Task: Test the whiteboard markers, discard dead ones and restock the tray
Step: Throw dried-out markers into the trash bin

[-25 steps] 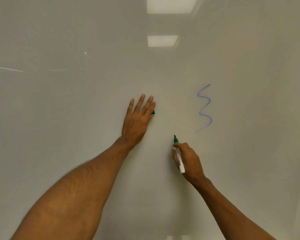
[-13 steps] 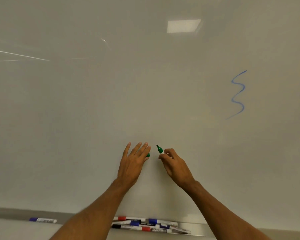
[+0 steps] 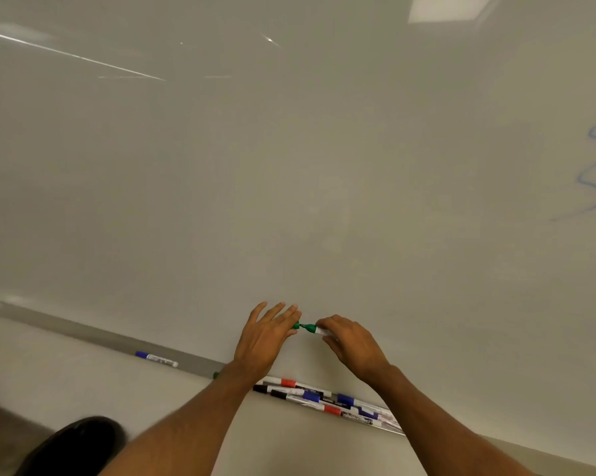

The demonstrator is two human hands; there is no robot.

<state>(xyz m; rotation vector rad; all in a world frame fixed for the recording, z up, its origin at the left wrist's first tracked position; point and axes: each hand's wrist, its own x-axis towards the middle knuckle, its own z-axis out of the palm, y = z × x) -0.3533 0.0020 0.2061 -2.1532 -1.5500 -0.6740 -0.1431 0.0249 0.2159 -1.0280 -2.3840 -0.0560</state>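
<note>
Green marker (image 3: 312,328) nib at cap (image 3: 296,325), glossy whiteboard (image 3: 289,166)

The left forearm (image 3: 193,424) and the right forearm (image 3: 437,417) are shown bare from the lower edge of the view up to the wrists. Fine dark hair can be made out along both, most plainly on the left one. The left hand (image 3: 267,333) and the right hand (image 3: 353,345) are likewise seen uncovered. At the lower left a rounded, glossy black shape (image 3: 80,441) is caught, blurred and cut off; it may be the toe of a worn shoe.
</note>
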